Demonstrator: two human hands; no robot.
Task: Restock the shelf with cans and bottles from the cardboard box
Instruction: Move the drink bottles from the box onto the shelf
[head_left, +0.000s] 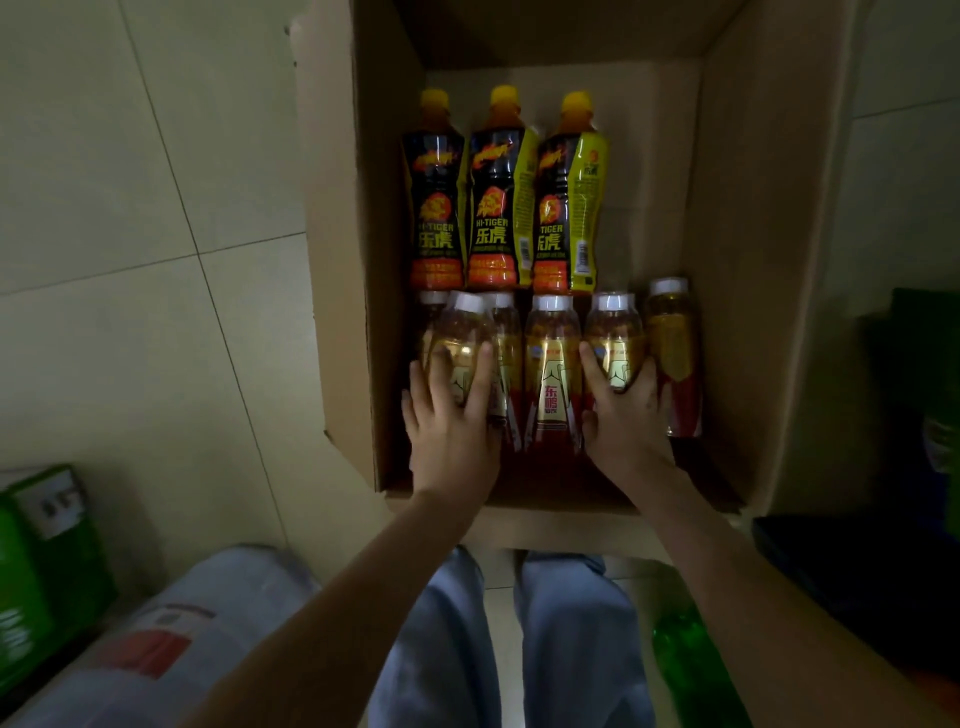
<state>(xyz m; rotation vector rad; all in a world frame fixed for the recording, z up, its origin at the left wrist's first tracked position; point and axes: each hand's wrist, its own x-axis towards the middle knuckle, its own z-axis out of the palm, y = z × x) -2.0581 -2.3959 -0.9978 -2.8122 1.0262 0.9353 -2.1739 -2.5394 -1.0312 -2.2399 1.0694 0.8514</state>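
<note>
Grip: left hand (449, 421) wraps the left gold bottle (460, 332) at mid-body, thumb on its right flank, fingers round its left flank. This bottle overlaps the ones beside it, so it looks lifted off the row, with its white cap tilted a little leftward. Next right, the middle gold bottle (551, 364) lies untouched between the 2 hands. Then the right hand (626, 415), closed round the right gold bottle (613, 332) in the same way, thumb on the left flank. This one appears level with its neighbours, not yet raised. 1 more, the end gold bottle (672, 338), lies just beside it at the right end of the row. All lie on their sides in the cardboard box (769, 260), long axes parallel, caps pointing away from the person, bases toward the wrists. 3 black-and-yellow bottles (491, 208) lie beyond, same heading. Judgement: each hand sits directly over its own bottle, so the lift is straight up, with no reach across. Shelf not in view.
</note>
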